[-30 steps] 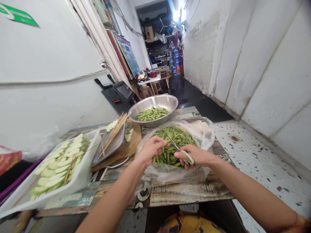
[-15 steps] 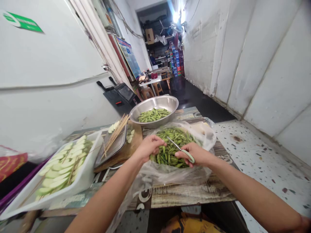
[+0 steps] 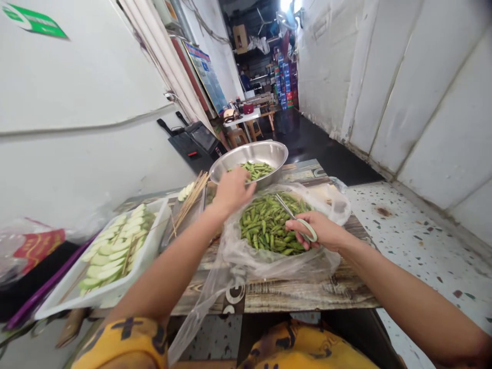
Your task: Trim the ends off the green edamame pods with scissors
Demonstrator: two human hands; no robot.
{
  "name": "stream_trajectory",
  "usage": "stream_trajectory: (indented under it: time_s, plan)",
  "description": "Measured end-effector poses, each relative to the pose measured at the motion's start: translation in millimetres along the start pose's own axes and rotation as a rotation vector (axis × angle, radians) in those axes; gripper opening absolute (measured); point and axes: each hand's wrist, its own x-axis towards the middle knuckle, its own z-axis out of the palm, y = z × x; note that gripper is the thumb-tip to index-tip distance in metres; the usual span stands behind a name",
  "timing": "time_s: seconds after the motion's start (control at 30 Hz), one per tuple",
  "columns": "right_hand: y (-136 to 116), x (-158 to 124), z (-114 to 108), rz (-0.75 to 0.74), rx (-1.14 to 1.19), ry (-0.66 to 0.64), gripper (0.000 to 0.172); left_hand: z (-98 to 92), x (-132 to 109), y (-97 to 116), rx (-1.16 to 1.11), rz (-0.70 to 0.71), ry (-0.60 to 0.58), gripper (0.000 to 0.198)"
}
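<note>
Green edamame pods (image 3: pixel 269 225) fill a clear plastic bag (image 3: pixel 230 251) spread open on the table. Over them my right hand (image 3: pixel 313 230) is closed around the pale green handles of a pair of scissors (image 3: pixel 284 206), blades pointing away and left. My left hand (image 3: pixel 232 189) reaches to the near left rim of a steel bowl (image 3: pixel 279 148), its thumb apart from the fingers and no pod visible in it. More pods (image 3: pixel 261 169) lie inside the bowl; the hand hides part of them.
On the left a white tray (image 3: pixel 151 251) holds skewered pale green slices (image 3: pixel 115 251). Bamboo skewers (image 3: pixel 190 202) rest on a metal tray beside the bowl. The wood-patterned table (image 3: pixel 307 294) ends just before my lap. A black machine (image 3: pixel 196 143) stands by the wall.
My left hand has moved from the pods in the bag up and forward to the bowl, its thumb spreading. My right hand stays over the bag with the scissors. The view has shifted slightly.
</note>
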Motion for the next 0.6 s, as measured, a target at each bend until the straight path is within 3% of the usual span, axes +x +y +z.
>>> stream_trajectory:
  time_s: [0.07,0.13,0.23,0.37,0.6]
  plan:
    - [1.6,1.4,-0.5,-0.015,0.0,0.008,0.043,16.0,-32.1,14.5,-0.014,0.008,-0.271,0.031]
    - [2.8,2.0,0.0,-0.015,-0.007,0.007,0.044,31.3,-54.1,22.1,-0.025,-0.004,-0.373,0.029]
    - [2.0,0.8,2.4,0.001,-0.021,-0.013,0.042,43.4,-65.5,21.8,-0.116,-0.043,-0.392,0.021]
    - [-3.1,-3.8,6.5,-0.009,-0.093,-0.055,0.04,39.5,-64.9,18.8,-0.511,-0.062,-0.294,0.019]
    - [-5.3,-5.5,8.9,-0.003,-0.166,-0.05,0.041,33.8,-75.1,33.1,-1.213,-0.471,-0.312,0.029]
